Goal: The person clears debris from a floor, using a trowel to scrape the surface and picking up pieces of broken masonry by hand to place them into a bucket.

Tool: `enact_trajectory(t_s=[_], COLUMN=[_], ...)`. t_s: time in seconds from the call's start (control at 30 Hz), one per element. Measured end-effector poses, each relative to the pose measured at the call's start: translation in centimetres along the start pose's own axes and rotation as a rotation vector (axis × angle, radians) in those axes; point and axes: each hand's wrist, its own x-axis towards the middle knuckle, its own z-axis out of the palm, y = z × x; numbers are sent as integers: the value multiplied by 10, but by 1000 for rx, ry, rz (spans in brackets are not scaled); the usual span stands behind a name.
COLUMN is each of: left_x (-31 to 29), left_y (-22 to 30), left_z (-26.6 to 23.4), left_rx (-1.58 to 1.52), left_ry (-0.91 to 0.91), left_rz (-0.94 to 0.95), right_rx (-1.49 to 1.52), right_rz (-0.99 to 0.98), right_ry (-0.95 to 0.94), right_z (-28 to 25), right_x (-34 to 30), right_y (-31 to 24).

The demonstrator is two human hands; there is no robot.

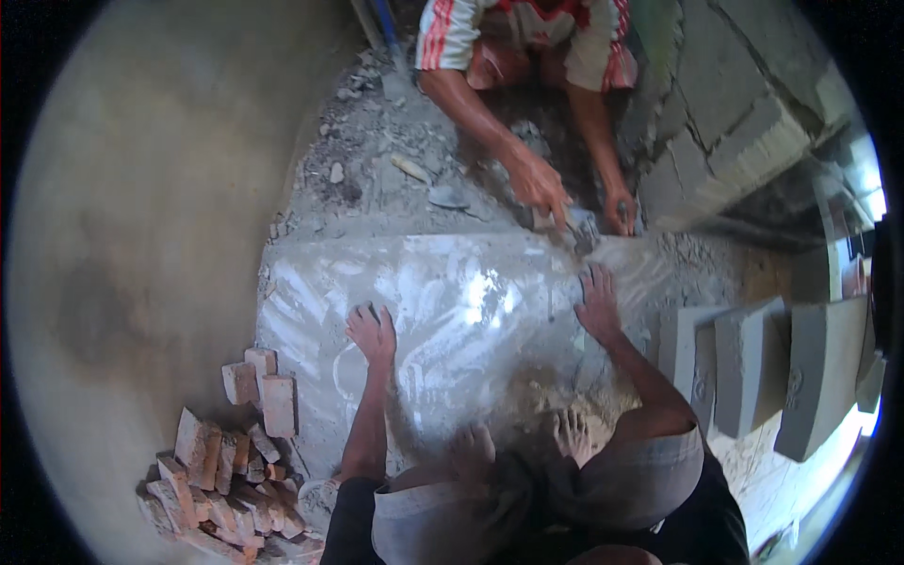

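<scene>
A large shiny grey slab (443, 311), smeared with pale wet streaks, lies in front of me. On its left part rests my left hand (373, 333), fingers spread and nothing in it. My right hand (596, 299) lies on the slab farther right, fingers stretched out and also without an object. Just beyond it, a co-worker's hand (541, 181) grips a small tool (582, 234), perhaps a trowel, at the slab's far edge; its exact kind is hard to make out. The co-worker's other hand (619, 207) touches that edge near the right corner.
Behind the slab, a trowel (446, 196) lies on rough rubble and mortar (353, 179). Broken red bricks (221, 480) are heaped at lower left beside a plain wall (141, 235). Several grey blocks (817, 377) stand on the right. Cracked slabs (725, 141) rise at upper right.
</scene>
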Motion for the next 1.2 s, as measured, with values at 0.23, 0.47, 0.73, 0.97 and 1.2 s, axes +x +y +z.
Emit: enact_trajectory(t_s=[0.23, 0.47, 0.73, 0.97, 1.2], left_x=[6, -1, 4, 9, 0], left_y=[5, 4, 1, 0, 0], left_z=[-9, -3, -5, -5, -2], left_rx=[-10, -2, 14, 14, 24], left_ry=[-33, -38, -15, 16, 28], left_rz=[-25, -6, -7, 16, 24], right_rx=[4, 4, 44, 36, 65], right_rz=[3, 1, 0, -19, -10], right_ry=[-45, -25, -48, -17, -18], right_z=[-11, 0, -1, -5, -2], right_x=[10, -2, 5, 8, 1], right_y=[-3, 4, -2, 0, 0])
